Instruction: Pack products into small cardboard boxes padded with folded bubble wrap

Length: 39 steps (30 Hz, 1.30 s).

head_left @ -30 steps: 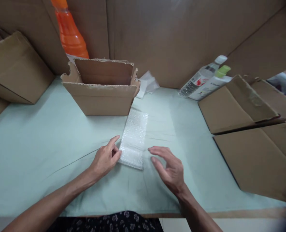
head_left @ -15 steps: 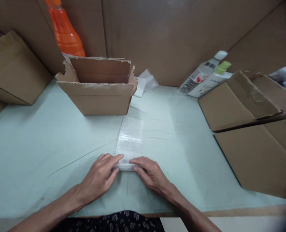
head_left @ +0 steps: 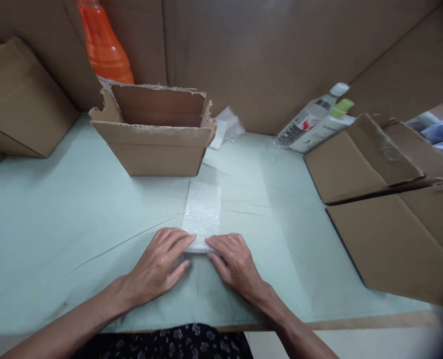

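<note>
A strip of clear bubble wrap (head_left: 202,204) lies flat on the pale green cloth, its near end folded over or rolled into a thicker edge. My left hand (head_left: 161,264) rests its fingertips on the left of that edge, the thumb apart from it on the cloth side, so the hand is open. On the right of the same edge, my right hand (head_left: 236,262) has its fingers on top and its thumb against the front, closed on the wrap. Whether anything is inside the fold I cannot tell.
An open cardboard box (head_left: 165,149) stands just beyond the wrap. Clear plastic bags (head_left: 231,124) lie behind it. An orange bottle (head_left: 107,55) is at the back left, a clear bottle (head_left: 307,117) at the back right. More cardboard boxes stand left (head_left: 27,99) and right (head_left: 389,244).
Both hands have moved slightly away from me along the wrap, and its near edge has shifted forward with them. My left thumb has come away from the edge.
</note>
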Available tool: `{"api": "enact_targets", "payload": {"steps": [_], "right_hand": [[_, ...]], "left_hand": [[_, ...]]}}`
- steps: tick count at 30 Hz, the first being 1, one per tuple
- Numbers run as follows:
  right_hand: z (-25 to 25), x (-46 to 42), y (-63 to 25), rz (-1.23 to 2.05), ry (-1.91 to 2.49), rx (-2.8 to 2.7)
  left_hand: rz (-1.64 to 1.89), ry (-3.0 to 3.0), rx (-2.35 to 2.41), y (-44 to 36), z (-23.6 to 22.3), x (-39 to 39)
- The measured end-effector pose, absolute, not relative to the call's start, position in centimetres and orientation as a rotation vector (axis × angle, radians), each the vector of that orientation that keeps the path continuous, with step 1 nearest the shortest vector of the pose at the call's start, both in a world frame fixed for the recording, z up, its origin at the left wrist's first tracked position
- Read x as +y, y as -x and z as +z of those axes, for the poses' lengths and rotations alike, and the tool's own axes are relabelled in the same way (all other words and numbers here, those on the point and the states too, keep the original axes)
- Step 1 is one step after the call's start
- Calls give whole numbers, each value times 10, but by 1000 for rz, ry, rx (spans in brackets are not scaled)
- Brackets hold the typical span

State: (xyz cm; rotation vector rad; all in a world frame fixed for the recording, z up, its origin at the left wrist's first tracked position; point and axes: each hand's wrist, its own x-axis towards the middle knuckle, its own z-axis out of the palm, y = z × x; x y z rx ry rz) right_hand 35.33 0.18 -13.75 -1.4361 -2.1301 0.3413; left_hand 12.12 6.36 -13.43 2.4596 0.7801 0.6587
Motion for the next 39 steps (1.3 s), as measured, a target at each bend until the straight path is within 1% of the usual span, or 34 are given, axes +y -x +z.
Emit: {"api": "enact_targets", "payload": {"steps": [2, 4, 5, 9, 13, 16, 20, 22, 25, 27, 30, 32, 35, 39], "right_hand": [[-137, 0, -354, 493, 1441, -2085], [-135, -2, -356, 563, 1458, -2073], [-134, -3, -357, 528, 1471, -2066], [-132, -5, -357, 217, 1497, -2057], [-133, -2, -355, 190, 1451, -2233], [-136, 1, -354, 309, 1434, -2217], [-134, 1, -356, 645, 1406, -2122], [-132, 0, -357, 560, 1428, -2095], [-130, -1, -356, 223, 1457, -2047], [-130, 1, -354, 150, 1439, -2134], [-134, 6, -350, 219, 1420, -2315], [-137, 10, -350, 293, 1421, -2297], [-140, 13, -351, 475, 1446, -2078], [-134, 13, -352, 746, 1592, -1762]], "left_hand": [[635, -2374, 754, -118, -133, 59], [628, -2303, 800, -118, -134, 58], [623, -2292, 840, -118, -135, 59], [614, -2421, 984, -123, -142, 69], [644, -2492, 966, -124, -141, 74], [627, -2458, 814, -119, -136, 67], [592, -2340, 814, -114, -133, 57], [584, -2348, 897, -114, -135, 58], [583, -2475, 1034, -118, -141, 66], [598, -2527, 1098, -120, -144, 72], [660, -2498, 1066, -121, -143, 75], [695, -2448, 988, -119, -139, 71], [741, -2275, 1032, -112, -133, 63], [724, -1702, 1182, -106, -132, 55]]}}
